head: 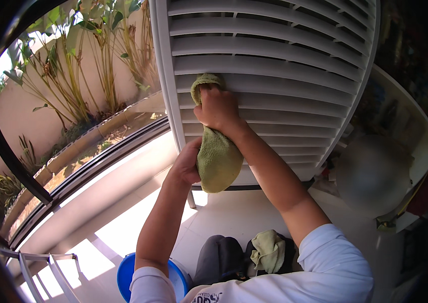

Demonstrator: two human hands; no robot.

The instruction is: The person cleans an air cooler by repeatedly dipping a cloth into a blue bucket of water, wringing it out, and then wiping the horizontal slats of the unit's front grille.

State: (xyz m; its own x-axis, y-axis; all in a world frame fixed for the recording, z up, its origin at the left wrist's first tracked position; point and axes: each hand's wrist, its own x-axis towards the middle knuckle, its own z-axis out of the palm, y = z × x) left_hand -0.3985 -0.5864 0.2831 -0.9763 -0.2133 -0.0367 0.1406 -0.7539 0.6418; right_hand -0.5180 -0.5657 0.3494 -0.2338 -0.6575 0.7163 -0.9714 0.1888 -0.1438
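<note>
A green terry cleaning cloth hangs in front of a white louvred panel. My right hand grips its upper part, with the fingers pushed against the slats near the panel's left frame. Some of the cloth is bunched around those fingertips, which are partly hidden. Lower down, my left hand holds the hanging cloth by its left side, its fingers mostly hidden behind the fabric. A second, paler green cloth lies crumpled over my dark-clad leg at the bottom.
A blue bucket stands on the tiled floor beside my left arm. Metal bars of a frame rise at bottom left. A dark-framed window borders the left. To the right are a rounded pale object and a white shelf edge.
</note>
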